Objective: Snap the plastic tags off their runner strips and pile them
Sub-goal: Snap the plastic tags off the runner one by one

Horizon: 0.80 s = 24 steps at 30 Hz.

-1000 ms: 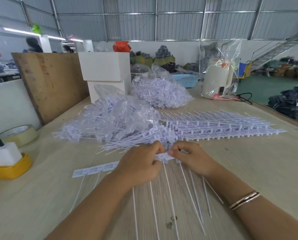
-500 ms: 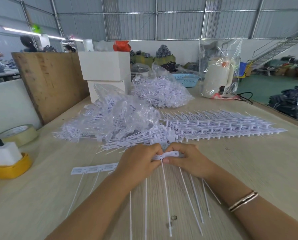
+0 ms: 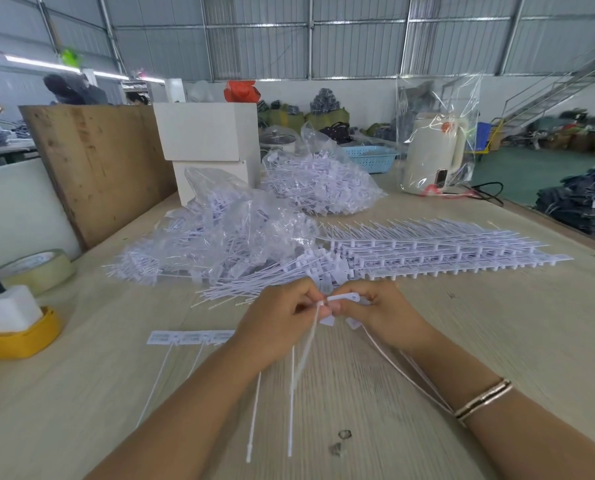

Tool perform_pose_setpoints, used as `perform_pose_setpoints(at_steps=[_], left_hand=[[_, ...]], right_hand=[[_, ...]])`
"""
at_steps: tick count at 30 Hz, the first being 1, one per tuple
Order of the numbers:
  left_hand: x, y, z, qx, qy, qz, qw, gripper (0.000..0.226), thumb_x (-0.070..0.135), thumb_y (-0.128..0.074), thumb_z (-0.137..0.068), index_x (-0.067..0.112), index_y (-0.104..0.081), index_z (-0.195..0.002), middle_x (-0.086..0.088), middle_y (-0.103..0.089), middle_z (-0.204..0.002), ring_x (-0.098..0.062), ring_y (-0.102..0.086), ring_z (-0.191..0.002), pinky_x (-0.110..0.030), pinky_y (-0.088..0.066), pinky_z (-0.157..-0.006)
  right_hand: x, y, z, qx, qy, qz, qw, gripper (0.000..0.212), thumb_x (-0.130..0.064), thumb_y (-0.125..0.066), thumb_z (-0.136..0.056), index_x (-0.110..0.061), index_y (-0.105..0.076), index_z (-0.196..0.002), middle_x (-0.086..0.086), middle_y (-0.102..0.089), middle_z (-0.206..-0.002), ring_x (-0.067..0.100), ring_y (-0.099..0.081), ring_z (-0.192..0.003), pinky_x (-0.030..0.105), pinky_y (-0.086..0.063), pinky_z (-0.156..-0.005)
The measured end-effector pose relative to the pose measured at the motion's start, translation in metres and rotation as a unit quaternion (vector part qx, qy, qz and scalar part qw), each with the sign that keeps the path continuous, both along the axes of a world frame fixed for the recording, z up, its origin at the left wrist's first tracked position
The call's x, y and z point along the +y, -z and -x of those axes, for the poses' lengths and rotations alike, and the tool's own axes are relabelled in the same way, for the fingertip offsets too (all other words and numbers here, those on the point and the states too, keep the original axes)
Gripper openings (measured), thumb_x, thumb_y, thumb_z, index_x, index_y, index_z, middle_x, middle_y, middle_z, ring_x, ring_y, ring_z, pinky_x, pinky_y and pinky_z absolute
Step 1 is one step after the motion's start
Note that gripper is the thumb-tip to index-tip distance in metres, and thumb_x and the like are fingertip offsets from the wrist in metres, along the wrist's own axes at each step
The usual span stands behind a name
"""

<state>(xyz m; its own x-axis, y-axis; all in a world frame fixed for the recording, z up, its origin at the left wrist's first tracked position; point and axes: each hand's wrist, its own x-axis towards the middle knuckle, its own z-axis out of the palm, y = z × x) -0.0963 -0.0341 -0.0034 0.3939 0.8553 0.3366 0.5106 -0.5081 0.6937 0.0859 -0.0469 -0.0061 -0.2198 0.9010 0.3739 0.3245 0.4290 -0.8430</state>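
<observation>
My left hand (image 3: 282, 320) and my right hand (image 3: 382, 313) meet over the wooden table (image 3: 497, 341), both pinching one white runner strip of plastic tags (image 3: 343, 298). The left fingers pinch a tag whose thin tail (image 3: 306, 348) bends away from the strip; several more tails hang toward me. The strip's left end (image 3: 188, 337) lies flat on the table past my left wrist. Just beyond my hands lies a loose pile of separated tags (image 3: 272, 282). A stack of whole strips (image 3: 438, 251) stretches to the right.
Two clear bags of tags (image 3: 227, 230) (image 3: 320, 181) sit behind the pile. White boxes (image 3: 209, 133) and a wooden board (image 3: 98, 161) stand at the back left. A tape roll (image 3: 36, 268) and yellow tray (image 3: 22, 337) are at left, a bagged kettle (image 3: 434, 154) at the back right.
The strip has buckled between my hands. The tag pinched by my left hand has twisted off line, its tail swinging left. Both hands stayed in place.
</observation>
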Motion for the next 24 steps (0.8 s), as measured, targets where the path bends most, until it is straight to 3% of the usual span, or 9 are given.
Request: perform_pose_setpoints(at_steps=[2,4,6,8,12,14,18,22,24], left_hand=[[0.0,-0.001,0.001,-0.052,0.004,0.029,0.998,0.013,0.027,-0.072,-0.082,0.027,-0.06,-0.076,0.012,-0.072,-0.077,-0.007,-0.068,-0.076,-0.03,-0.05,-0.072],[0.001,0.0,0.004,-0.035,-0.018,0.017,0.999,0.015,0.028,-0.073,-0.08,0.03,-0.058,-0.076,0.012,-0.07,-0.074,-0.009,-0.065,-0.074,-0.029,-0.049,-0.072],[0.0,0.002,0.004,0.013,-0.034,-0.007,0.999,0.02,0.031,-0.072,-0.08,0.037,-0.054,-0.077,0.015,-0.063,-0.072,-0.002,-0.059,-0.069,-0.027,-0.047,-0.07],[-0.002,0.002,0.003,0.053,-0.037,-0.024,0.998,0.02,0.034,-0.071,-0.08,0.039,-0.052,-0.083,0.016,-0.058,-0.074,0.001,-0.055,-0.071,-0.026,-0.046,-0.07],[-0.003,-0.001,0.004,0.167,-0.051,-0.076,0.982,0.039,0.039,-0.064,-0.084,0.034,-0.044,-0.117,0.017,-0.055,-0.085,-0.004,-0.053,-0.076,-0.027,-0.044,-0.069],[-0.004,-0.001,0.004,0.212,-0.062,-0.1,0.97,0.053,0.039,-0.063,-0.085,0.034,-0.035,-0.129,0.011,-0.056,-0.104,-0.012,-0.056,-0.086,-0.031,-0.047,-0.073],[-0.006,-0.001,-0.003,0.223,-0.059,-0.138,0.963,0.071,0.042,-0.063,-0.085,0.031,-0.022,-0.142,0.004,-0.045,-0.13,-0.018,-0.056,-0.106,-0.036,-0.049,-0.078],[-0.012,0.0,-0.012,0.223,-0.05,-0.183,0.956,0.068,0.034,-0.061,-0.085,0.032,-0.024,-0.142,0.006,-0.041,-0.125,-0.016,-0.057,-0.099,-0.029,-0.046,-0.068],[-0.013,0.0,-0.014,0.223,-0.042,-0.199,0.953,0.058,0.034,-0.059,-0.086,0.032,-0.032,-0.137,0.008,-0.044,-0.121,-0.014,-0.057,-0.097,-0.028,-0.045,-0.065]], right_hand=[[0.0,-0.002,-0.005,0.081,0.003,0.041,0.996,0.022,-0.009,-0.066,-0.084,-0.028,-0.075,-0.076,-0.005,-0.07,-0.073,0.013,-0.063,-0.066,0.02,-0.051,-0.058],[0.002,-0.003,-0.011,0.098,0.017,0.049,0.994,0.017,-0.01,-0.066,-0.084,-0.025,-0.073,-0.08,-0.007,-0.071,-0.078,0.008,-0.066,-0.071,0.019,-0.05,-0.062],[0.005,-0.002,-0.018,-0.018,0.065,0.014,0.998,0.005,-0.017,-0.07,-0.082,-0.022,-0.071,-0.081,-0.004,-0.067,-0.083,0.007,-0.063,-0.079,0.025,-0.045,-0.078],[0.009,0.003,-0.022,-0.21,0.127,-0.032,0.969,0.005,-0.024,-0.072,-0.081,-0.021,-0.072,-0.085,-0.002,-0.063,-0.095,0.011,-0.057,-0.095,0.026,-0.026,-0.094],[0.009,0.004,-0.025,-0.336,0.167,-0.017,0.927,0.023,-0.041,-0.07,-0.079,-0.034,-0.068,-0.101,-0.014,-0.053,-0.114,0.005,-0.041,-0.113,0.023,-0.008,-0.08],[0.008,0.002,-0.026,-0.326,0.164,-0.045,0.93,0.027,-0.048,-0.066,-0.08,-0.039,-0.064,-0.106,-0.02,-0.051,-0.111,0.003,-0.039,-0.112,0.026,-0.009,-0.084],[0.003,-0.003,-0.007,-0.168,0.122,-0.088,0.974,0.011,-0.05,-0.058,-0.086,-0.042,-0.066,-0.086,-0.022,-0.057,-0.092,0.005,-0.048,-0.103,0.038,-0.02,-0.096],[0.002,0.004,0.01,-0.244,0.05,-0.052,0.967,0.018,-0.042,-0.058,-0.089,-0.033,-0.069,-0.077,-0.013,-0.06,-0.09,0.011,-0.047,-0.1,0.044,-0.023,-0.099],[0.003,0.004,0.011,-0.196,0.022,-0.028,0.98,0.016,-0.031,-0.062,-0.087,-0.035,-0.067,-0.072,-0.011,-0.062,-0.09,0.013,-0.049,-0.1,0.051,-0.026,-0.1]])
